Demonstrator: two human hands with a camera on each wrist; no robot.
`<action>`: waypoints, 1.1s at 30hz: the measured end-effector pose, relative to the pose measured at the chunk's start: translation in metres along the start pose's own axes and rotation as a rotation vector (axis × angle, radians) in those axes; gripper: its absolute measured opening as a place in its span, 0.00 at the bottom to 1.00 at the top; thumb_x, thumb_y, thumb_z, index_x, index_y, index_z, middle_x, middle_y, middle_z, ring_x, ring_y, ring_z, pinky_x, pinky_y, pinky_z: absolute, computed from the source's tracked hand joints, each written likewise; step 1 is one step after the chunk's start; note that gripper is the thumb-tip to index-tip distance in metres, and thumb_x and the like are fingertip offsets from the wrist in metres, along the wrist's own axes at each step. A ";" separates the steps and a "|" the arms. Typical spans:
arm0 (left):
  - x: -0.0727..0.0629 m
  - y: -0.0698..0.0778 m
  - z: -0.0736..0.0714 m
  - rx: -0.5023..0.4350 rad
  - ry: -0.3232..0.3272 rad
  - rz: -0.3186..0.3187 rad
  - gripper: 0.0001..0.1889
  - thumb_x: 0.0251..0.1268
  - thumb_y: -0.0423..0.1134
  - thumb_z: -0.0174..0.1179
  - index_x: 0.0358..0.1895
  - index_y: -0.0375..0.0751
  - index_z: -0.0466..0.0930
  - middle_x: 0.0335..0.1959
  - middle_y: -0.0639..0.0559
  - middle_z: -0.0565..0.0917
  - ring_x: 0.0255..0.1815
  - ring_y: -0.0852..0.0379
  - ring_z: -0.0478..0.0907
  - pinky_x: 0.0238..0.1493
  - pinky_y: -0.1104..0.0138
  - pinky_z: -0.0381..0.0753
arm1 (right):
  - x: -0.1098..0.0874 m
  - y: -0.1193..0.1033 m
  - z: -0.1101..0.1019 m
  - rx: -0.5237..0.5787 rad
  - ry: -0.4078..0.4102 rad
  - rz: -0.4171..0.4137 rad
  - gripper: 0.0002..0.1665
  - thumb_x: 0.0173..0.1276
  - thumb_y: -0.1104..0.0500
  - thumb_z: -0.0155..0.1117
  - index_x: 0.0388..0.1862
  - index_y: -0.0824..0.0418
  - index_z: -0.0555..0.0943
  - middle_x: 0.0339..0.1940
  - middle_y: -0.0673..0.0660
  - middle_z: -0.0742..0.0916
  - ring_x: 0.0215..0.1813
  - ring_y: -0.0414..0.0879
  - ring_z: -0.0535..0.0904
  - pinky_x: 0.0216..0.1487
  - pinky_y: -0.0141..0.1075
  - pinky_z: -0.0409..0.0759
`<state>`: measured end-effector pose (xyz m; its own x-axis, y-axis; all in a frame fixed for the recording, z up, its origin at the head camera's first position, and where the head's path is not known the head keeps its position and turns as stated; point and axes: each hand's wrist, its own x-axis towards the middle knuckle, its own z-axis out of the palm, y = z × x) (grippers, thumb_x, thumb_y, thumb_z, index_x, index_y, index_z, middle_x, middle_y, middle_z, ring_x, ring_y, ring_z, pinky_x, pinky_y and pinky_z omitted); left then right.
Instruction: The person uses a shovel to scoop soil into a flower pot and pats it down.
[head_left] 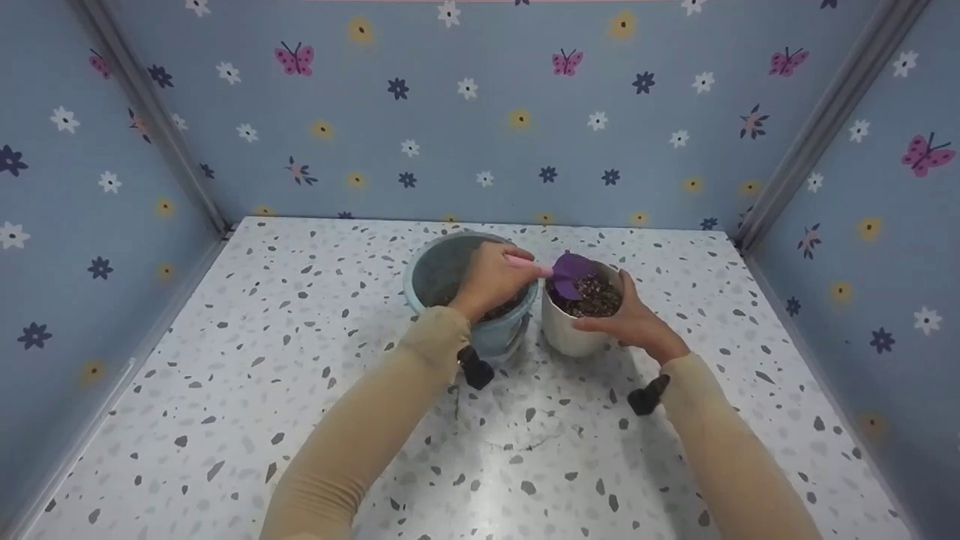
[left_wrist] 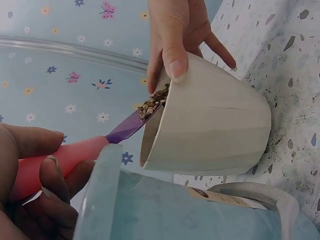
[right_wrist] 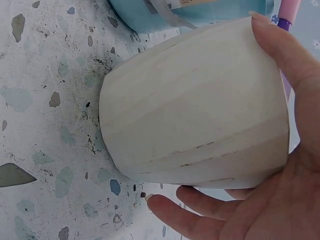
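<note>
My left hand grips the pink handle of a small trowel with a purple blade. The blade slants over the rim of a white plant pot, and a heap of brown, grainy potting mix lies at its tip. More of that mix fills the pot near its top. My right hand holds the pot's right side, the thumb at the rim and the fingers spread along the wall. Beneath my left hand stands a light blue bucket, with dark soil partly visible inside.
The bucket and pot stand side by side on a white speckled tabletop. A grey handle hangs against the bucket's side. Dark crumbs are scattered near the pot's base. Blue patterned panels rise at the back and both sides.
</note>
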<state>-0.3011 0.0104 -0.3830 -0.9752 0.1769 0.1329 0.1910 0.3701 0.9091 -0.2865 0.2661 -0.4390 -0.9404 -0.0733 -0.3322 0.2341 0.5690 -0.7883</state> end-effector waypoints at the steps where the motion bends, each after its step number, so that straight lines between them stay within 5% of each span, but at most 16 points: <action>1: 0.000 0.000 0.001 0.020 0.001 0.010 0.21 0.51 0.48 0.75 0.44 0.37 0.88 0.38 0.52 0.89 0.42 0.58 0.84 0.47 0.64 0.80 | 0.000 0.000 0.000 -0.002 0.003 0.000 0.87 0.45 0.32 0.79 0.78 0.48 0.20 0.81 0.64 0.42 0.77 0.65 0.51 0.63 0.61 0.68; 13: -0.007 0.006 0.009 0.111 -0.054 0.062 0.20 0.55 0.49 0.74 0.47 0.40 0.88 0.40 0.54 0.89 0.43 0.58 0.84 0.47 0.65 0.80 | -0.001 0.001 0.002 0.016 0.007 -0.031 0.86 0.46 0.34 0.80 0.78 0.48 0.21 0.81 0.64 0.42 0.76 0.65 0.53 0.63 0.61 0.68; 20: -0.007 0.010 0.009 0.176 -0.011 0.119 0.18 0.59 0.48 0.71 0.48 0.41 0.87 0.42 0.51 0.88 0.43 0.56 0.84 0.47 0.64 0.79 | 0.000 0.001 0.003 0.033 0.000 -0.045 0.86 0.47 0.35 0.80 0.78 0.49 0.20 0.81 0.65 0.42 0.76 0.66 0.53 0.61 0.61 0.69; 28: -0.006 0.013 0.008 0.378 0.063 0.196 0.12 0.64 0.47 0.67 0.47 0.47 0.88 0.43 0.51 0.88 0.41 0.52 0.84 0.41 0.59 0.80 | 0.000 0.000 0.003 0.037 0.006 -0.011 0.87 0.45 0.33 0.80 0.78 0.47 0.20 0.81 0.65 0.42 0.76 0.65 0.52 0.62 0.60 0.69; 33: -0.006 0.014 0.004 0.389 0.087 0.203 0.11 0.63 0.42 0.66 0.47 0.46 0.87 0.44 0.51 0.88 0.41 0.52 0.84 0.41 0.58 0.80 | 0.000 -0.001 0.002 0.034 0.010 0.002 0.87 0.45 0.33 0.80 0.78 0.47 0.20 0.81 0.64 0.41 0.77 0.64 0.51 0.63 0.60 0.68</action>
<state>-0.2924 0.0182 -0.3720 -0.9161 0.2101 0.3415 0.3913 0.6543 0.6472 -0.2861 0.2635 -0.4391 -0.9422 -0.0640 -0.3288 0.2442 0.5405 -0.8051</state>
